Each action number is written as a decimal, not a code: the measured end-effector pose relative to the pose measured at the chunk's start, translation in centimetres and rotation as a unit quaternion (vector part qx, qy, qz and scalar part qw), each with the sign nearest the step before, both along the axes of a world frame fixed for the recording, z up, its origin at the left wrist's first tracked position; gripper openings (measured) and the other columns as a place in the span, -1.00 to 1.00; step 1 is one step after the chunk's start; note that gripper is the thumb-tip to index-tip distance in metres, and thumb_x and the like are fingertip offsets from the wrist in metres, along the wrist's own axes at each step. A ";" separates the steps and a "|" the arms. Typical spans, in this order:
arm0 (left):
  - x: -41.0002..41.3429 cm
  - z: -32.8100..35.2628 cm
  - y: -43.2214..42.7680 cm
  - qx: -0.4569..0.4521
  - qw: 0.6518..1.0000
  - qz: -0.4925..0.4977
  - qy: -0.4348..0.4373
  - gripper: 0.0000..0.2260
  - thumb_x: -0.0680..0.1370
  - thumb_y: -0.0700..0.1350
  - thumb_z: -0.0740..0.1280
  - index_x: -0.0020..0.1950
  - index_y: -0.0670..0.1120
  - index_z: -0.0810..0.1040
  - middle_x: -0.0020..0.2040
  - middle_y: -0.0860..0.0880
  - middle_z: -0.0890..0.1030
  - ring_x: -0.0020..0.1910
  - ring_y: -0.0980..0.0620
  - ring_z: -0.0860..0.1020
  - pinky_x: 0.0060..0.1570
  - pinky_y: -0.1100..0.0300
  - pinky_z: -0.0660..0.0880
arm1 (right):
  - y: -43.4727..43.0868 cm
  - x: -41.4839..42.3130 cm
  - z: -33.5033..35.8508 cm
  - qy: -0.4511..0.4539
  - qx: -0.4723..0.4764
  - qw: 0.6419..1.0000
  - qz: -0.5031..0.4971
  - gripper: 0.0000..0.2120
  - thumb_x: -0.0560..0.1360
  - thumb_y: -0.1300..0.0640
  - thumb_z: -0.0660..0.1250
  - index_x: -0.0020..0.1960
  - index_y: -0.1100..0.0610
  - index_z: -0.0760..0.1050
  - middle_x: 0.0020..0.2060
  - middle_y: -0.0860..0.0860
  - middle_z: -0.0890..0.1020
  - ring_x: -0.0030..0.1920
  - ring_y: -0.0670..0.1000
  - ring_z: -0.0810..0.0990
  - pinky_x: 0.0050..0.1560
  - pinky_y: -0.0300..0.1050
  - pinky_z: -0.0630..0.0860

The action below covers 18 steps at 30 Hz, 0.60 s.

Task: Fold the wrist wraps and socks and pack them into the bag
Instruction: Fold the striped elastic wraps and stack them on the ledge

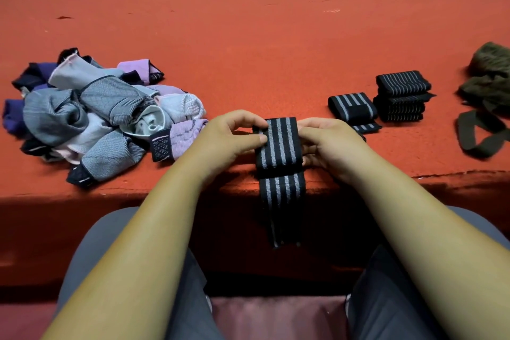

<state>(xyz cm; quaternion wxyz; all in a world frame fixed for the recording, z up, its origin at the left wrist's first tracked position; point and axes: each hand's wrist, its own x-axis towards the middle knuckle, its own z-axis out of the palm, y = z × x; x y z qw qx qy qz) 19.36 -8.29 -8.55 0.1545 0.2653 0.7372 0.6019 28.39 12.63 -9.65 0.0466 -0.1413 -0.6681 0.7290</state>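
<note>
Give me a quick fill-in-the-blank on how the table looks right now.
1. The left hand and right hand both grip a striped ____.
2. Its loose end hangs over the table's ____.
3. The socks lie to the ____ of the hands.
4. The olive bag lies at the far ____.
Missing words: wrap; edge; left; right.
</note>
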 end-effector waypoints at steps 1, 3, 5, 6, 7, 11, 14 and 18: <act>-0.1 -0.2 -0.1 -0.013 1.000 0.007 0.018 -0.79 0.53 -0.26 0.53 0.11 -0.02 0.71 0.11 -0.01 0.74 0.05 0.05 0.70 0.24 -0.01 0.63 | 0.0 0.0 0.1 0.000 0.000 1.000 0.001 -0.79 0.69 0.14 0.34 0.18 0.25 0.68 -0.16 0.12 0.73 -0.27 0.00 0.64 -0.28 -0.15 0.56; -0.3 -0.4 0.0 -0.008 0.999 0.032 0.016 -0.74 0.49 -0.26 0.56 0.10 0.01 0.71 0.11 0.02 0.75 0.05 0.02 0.72 0.26 -0.07 0.62 | -0.1 0.1 0.3 -0.006 -0.008 1.000 0.011 -0.72 0.73 0.05 0.29 0.19 0.23 0.66 -0.14 0.11 0.74 -0.21 0.04 0.66 -0.24 -0.14 0.58; -0.3 -0.6 0.4 0.025 0.999 0.046 -0.008 -0.72 0.49 -0.29 0.55 0.11 0.01 0.72 0.11 -0.01 0.75 0.11 -0.08 0.73 0.24 -0.11 0.64 | 0.1 0.4 0.6 -0.025 0.002 0.998 0.050 -0.61 0.72 -0.11 0.27 0.22 0.18 0.67 -0.11 0.09 0.75 -0.18 0.02 0.66 -0.19 -0.14 0.60; -0.2 -0.5 0.5 0.043 0.998 0.052 -0.010 -0.71 0.49 -0.31 0.55 0.12 -0.01 0.72 0.11 -0.03 0.75 0.13 -0.10 0.73 0.22 -0.09 0.65 | 0.1 0.6 0.7 -0.033 0.023 0.996 0.076 -0.58 0.70 -0.16 0.28 0.23 0.16 0.68 -0.11 0.08 0.74 -0.19 -0.01 0.65 -0.16 -0.15 0.60; -0.2 -0.5 0.7 0.059 0.997 0.058 -0.006 -0.70 0.49 -0.33 0.54 0.15 -0.03 0.71 0.12 -0.04 0.75 0.13 -0.09 0.72 0.19 -0.06 0.66 | 0.2 0.9 0.8 -0.038 0.046 0.993 0.100 -0.58 0.69 -0.17 0.30 0.23 0.16 0.69 -0.12 0.06 0.73 -0.19 -0.03 0.64 -0.14 -0.17 0.60; -0.6 -0.6 1.2 0.121 0.989 0.066 -0.050 -0.58 0.54 -0.32 0.51 0.36 -0.09 0.56 0.23 -0.12 0.71 0.20 -0.09 0.71 0.25 -0.06 0.63 | 0.4 1.4 0.7 -0.015 0.096 0.989 0.110 -0.77 0.66 0.06 0.42 0.21 0.19 0.68 -0.18 0.03 0.74 -0.22 -0.03 0.64 -0.15 -0.09 0.60; -0.3 -0.5 1.5 0.110 0.983 0.038 -0.139 -0.63 0.61 -0.21 0.48 0.39 -0.19 0.51 0.23 -0.18 0.71 0.22 -0.11 0.71 0.33 -0.08 0.59 | 0.4 1.2 0.5 0.015 0.088 0.994 0.060 -0.82 0.64 0.15 0.44 0.19 0.20 0.68 -0.03 0.13 0.78 -0.12 0.04 0.74 -0.03 0.03 0.66; 0.4 -0.5 1.3 0.031 0.988 -0.045 -0.141 -0.78 0.63 -0.23 0.45 0.26 -0.23 0.62 0.09 -0.17 0.76 0.10 -0.09 0.74 0.17 0.06 0.66 | 0.3 1.0 0.2 0.035 0.082 0.995 0.039 -0.80 0.70 0.12 0.37 0.24 0.15 0.68 0.09 0.12 0.78 0.07 0.14 0.78 0.14 0.09 0.67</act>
